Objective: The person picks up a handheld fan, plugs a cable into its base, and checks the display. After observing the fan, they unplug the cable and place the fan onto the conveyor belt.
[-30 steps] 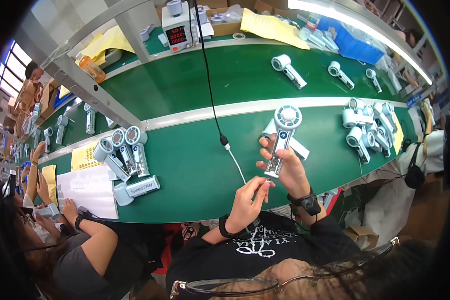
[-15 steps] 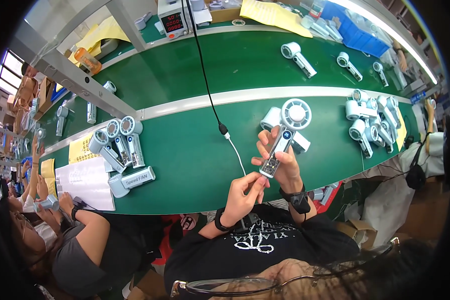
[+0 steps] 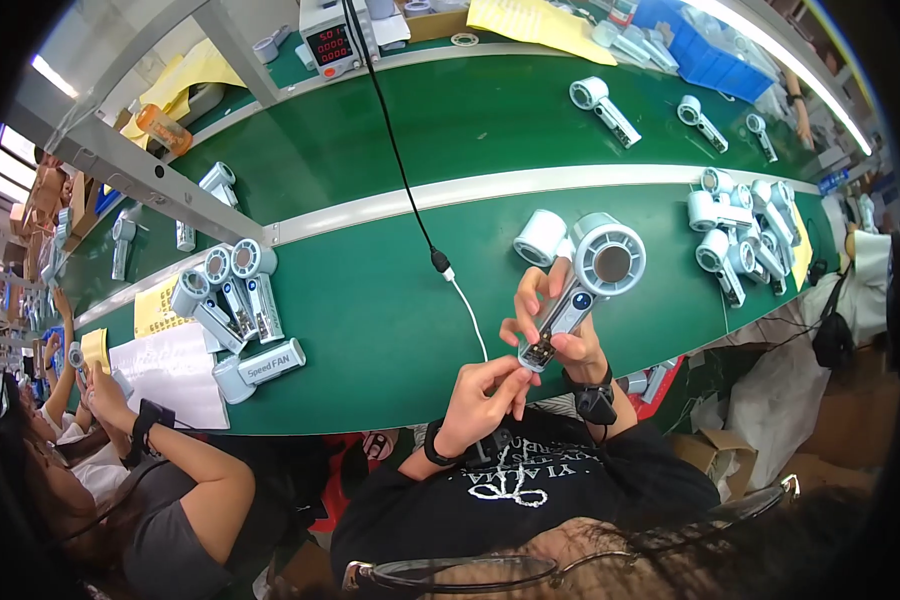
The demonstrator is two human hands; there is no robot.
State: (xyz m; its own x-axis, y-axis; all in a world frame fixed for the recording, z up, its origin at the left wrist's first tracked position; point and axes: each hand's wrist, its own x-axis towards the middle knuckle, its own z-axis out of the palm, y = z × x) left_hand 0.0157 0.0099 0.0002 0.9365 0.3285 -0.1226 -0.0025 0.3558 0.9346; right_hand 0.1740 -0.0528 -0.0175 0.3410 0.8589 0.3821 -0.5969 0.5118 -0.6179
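My right hand [image 3: 577, 345] is wrapped round the handle of a pale blue handheld fan [image 3: 570, 312], held tilted over the bench with its round head up and to the right. The handle's lower part lies uncovered and shows a circuit board. My left hand [image 3: 482, 402] pinches at the handle's bottom end. A white cable [image 3: 470, 312], joined to a black lead, runs into the left fingers; its plug is hidden there. Just behind the held fan, a second handheld fan [image 3: 542, 238] lies on the green bench, partly covered.
Several fans [image 3: 232, 290] lie at left beside a white sheet [image 3: 170, 370]. More fans are piled [image 3: 735, 235] at right. Three fans lie along the far green strip [image 3: 450, 120]. A power supply [image 3: 332, 42] and a blue bin [image 3: 705, 55] stand behind. A co-worker [image 3: 185, 480] sits at left.
The held fan has shifted slightly right and its head has turned, now showing a dark centre instead of a white one. At left, the co-worker's arm has moved. Both my hands keep their grip.
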